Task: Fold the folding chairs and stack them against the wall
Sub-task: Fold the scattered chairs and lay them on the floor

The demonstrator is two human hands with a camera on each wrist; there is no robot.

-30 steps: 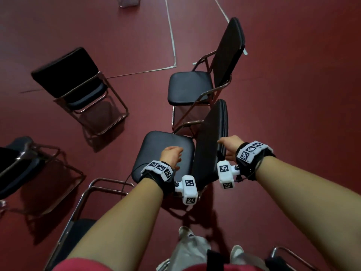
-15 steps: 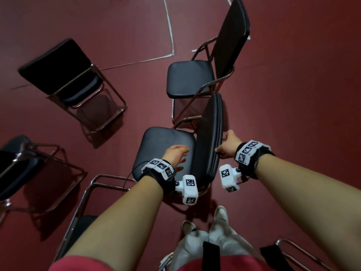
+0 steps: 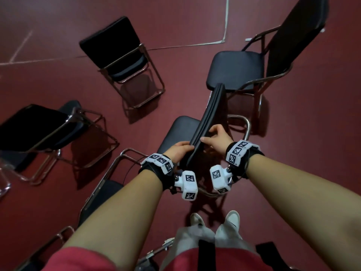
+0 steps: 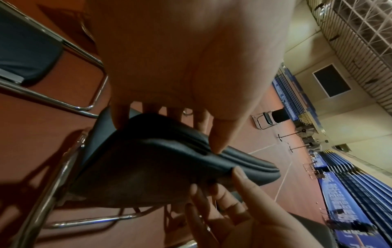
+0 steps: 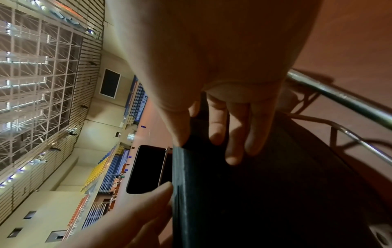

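Centre frame: left hand (image 3: 180,151) and right hand (image 3: 215,138) both clamped on the backrest (image 3: 211,116) top edge; seat (image 3: 175,132) seemingly half-folded — squeeze evenly, fingers clear of the frame (image 3: 247,128).

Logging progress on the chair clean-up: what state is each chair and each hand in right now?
Chair being handled: backrest gripped on both sides, seat not yet folded.
Left hand: grips the backrest.
Right hand: grips the backrest.
Chair beyond it: unfolded.
Far-left chair: unfolded.
Left-edge chair: unfolded.
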